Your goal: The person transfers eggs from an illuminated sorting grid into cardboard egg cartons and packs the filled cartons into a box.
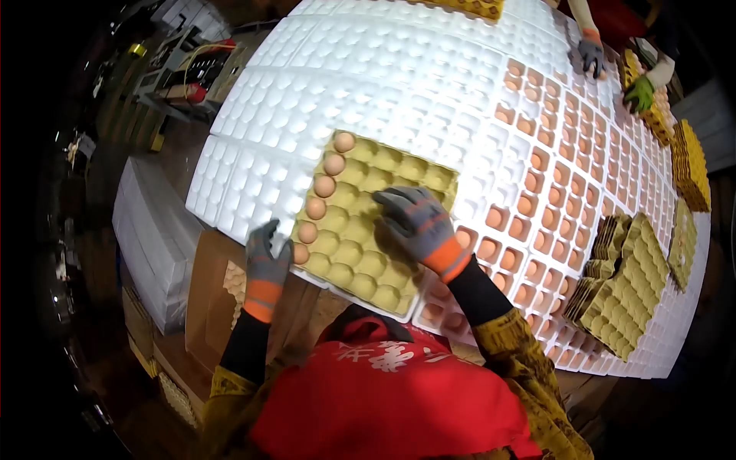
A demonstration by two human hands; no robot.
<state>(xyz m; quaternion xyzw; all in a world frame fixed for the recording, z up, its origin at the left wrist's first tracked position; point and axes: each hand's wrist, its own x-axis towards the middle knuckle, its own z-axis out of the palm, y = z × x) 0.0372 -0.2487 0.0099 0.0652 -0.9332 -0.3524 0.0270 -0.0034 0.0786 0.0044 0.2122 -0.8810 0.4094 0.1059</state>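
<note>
A yellowish pulp egg tray lies on top of the white trays in front of me. A single row of brown eggs runs down its left side; the other cups I can see hold no eggs. My left hand, in a grey and orange glove, is at the tray's lower left corner, fingers apart, close beside the lowest egg. Over the right half of the tray is my right hand, gloved alike, its fingers stretched out and no egg visible in it. Its palm side is hidden.
White foam trays cover the table, with eggs in many at the right. Stacked pulp trays stand at the right. Another person's gloved hands work at the far right. A cardboard box stands at the left.
</note>
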